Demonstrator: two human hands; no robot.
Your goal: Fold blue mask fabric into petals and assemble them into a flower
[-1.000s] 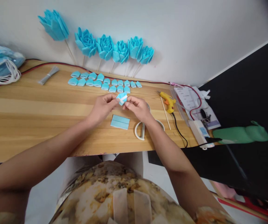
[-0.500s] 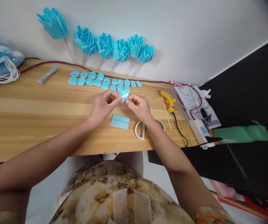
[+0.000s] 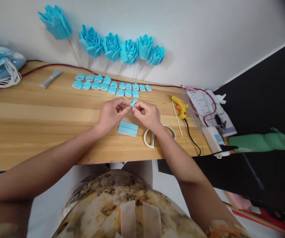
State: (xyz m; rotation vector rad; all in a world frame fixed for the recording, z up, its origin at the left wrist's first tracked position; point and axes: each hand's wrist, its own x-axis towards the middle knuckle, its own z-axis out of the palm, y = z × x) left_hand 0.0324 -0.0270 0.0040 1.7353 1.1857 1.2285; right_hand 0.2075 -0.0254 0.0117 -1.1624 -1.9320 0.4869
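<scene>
Between the fingertips of both hands I hold a small folded blue petal piece (image 3: 133, 102), raised a little over the table. My left hand (image 3: 112, 114) pinches it from the left, and my right hand (image 3: 149, 115) pinches it from the right; the fingers hide most of it. Below the hands lies a flat blue strip piece (image 3: 128, 128) with a crease along it. Scissors with white handles (image 3: 149, 138) rest partly under my right forearm. Just beyond the hands, several folded blue petals (image 3: 104, 87) sit in rows.
Several blue flowers on sticks (image 3: 90, 41) lean along the wall. A yellow glue gun (image 3: 179, 106) and a thin wooden stick (image 3: 177, 119) lie to the right, near a power strip (image 3: 213, 140) and a green bottle (image 3: 258, 142). A bundle of wires (image 3: 51, 78) is at left.
The blue piece has been folded narrower, and its white band shows less. My hands have come closer together, the left shifting slightly right.
</scene>
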